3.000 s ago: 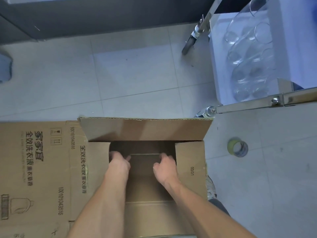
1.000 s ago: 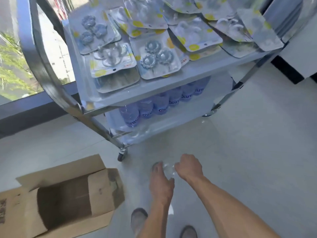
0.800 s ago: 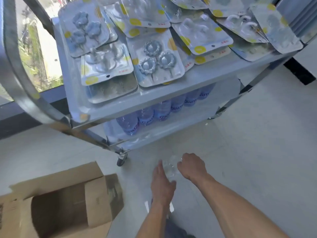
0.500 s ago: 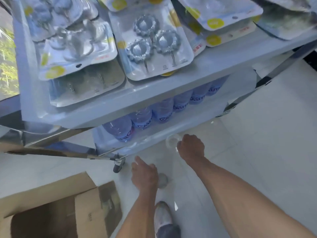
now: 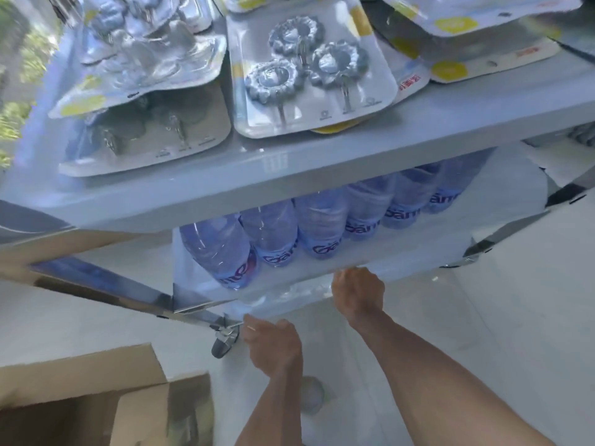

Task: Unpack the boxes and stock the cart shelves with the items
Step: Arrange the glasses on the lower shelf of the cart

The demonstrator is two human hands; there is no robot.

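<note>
Both arms are reaching forward: right hand (image 5: 358,292) curling under the middle shelf (image 5: 309,281), grip contents unclear; left hand (image 5: 273,344) hovering with relaxed fingers, holding nothing.

Open cardboard box (image 5: 96,403) on floor beside stocked cart (image 5: 289,175)

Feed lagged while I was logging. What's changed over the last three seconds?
Both hands left the cardboard box and carried clear glasses to the cart. The right hand now reaches under the middle shelf; the left hand trails below. Bottles and hook packs are unchanged.
</note>
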